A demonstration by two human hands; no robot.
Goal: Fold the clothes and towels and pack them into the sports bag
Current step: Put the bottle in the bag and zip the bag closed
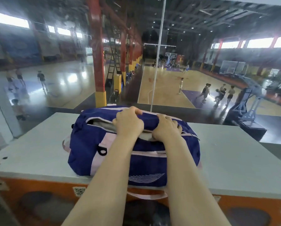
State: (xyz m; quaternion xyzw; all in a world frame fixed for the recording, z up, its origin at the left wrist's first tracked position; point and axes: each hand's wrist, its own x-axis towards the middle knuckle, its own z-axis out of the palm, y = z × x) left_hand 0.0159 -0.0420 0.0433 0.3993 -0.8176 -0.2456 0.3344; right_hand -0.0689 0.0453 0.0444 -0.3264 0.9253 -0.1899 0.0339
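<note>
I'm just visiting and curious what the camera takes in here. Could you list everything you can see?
sports bag: one, navy with pale pink trim, on the table, top zip partly open
grey fabric: one, inside the bag's opening
table: one, pale grey top, orange front
QR sticker: one, on the table's front
glass pane: beyond the table, overlooking the hall
basketball court: wooden, below, with several players
red pillars: a row, yellow-padded bases
left hand: one, gripping the bag's top
right hand: one, gripping the bag's top beside it
</note>
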